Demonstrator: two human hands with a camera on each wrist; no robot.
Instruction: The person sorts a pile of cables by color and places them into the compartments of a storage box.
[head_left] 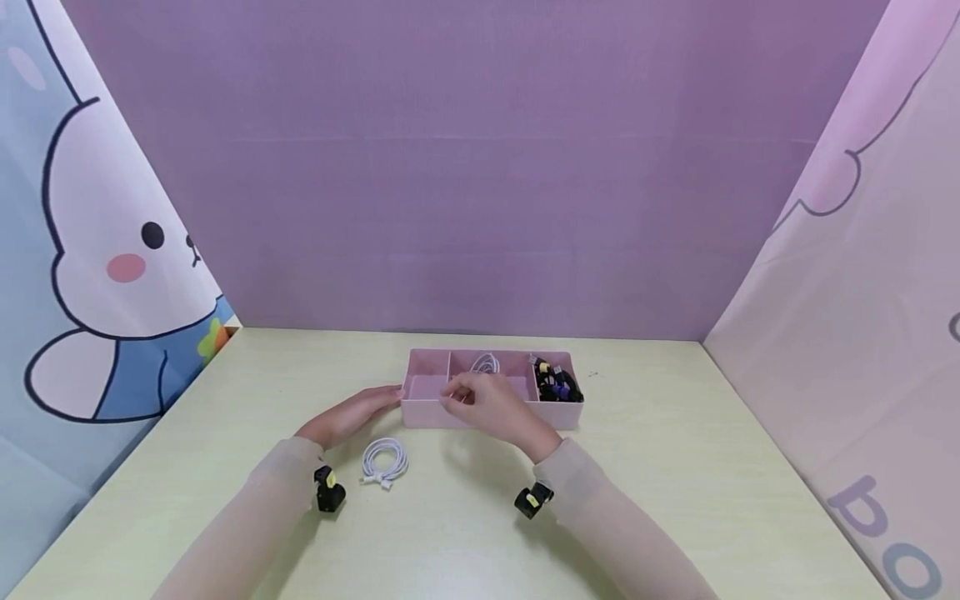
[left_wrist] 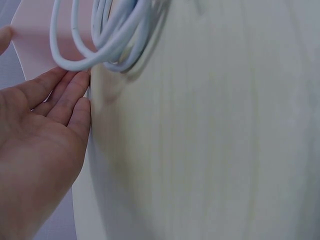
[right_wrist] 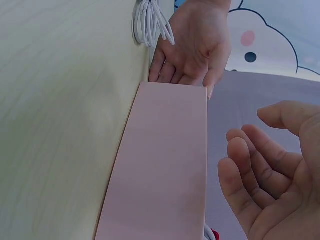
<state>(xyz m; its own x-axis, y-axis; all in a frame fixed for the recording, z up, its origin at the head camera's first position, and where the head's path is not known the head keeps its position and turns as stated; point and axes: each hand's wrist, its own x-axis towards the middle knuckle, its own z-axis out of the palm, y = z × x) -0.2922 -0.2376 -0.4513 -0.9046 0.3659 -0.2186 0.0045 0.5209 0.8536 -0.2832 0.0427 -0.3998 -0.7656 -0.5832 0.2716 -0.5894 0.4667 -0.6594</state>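
Note:
On the table stands a long pink box (head_left: 429,415) split into three compartments. Its left end is touched by the outstretched fingers of my left hand (head_left: 356,414). Over the front of the middle compartment hovers my right hand (head_left: 489,404); the right wrist view shows its fingers loosely bent, thumb apart, with nothing between them. White cable loops (head_left: 486,363) lie in that middle compartment, partly behind the right hand. Black cables (head_left: 557,385) fill the right compartment, while the left one shows bare pink floor. A coiled white cable (head_left: 385,461) lies on the table in front of the box, near my left wrist.
The pale wooden table (head_left: 660,467) reaches back to a purple panel (head_left: 480,183). Printed cloths hang on both sides, a cartoon rabbit (head_left: 127,225) on the left one. Each wrist wears a small black camera (head_left: 330,490).

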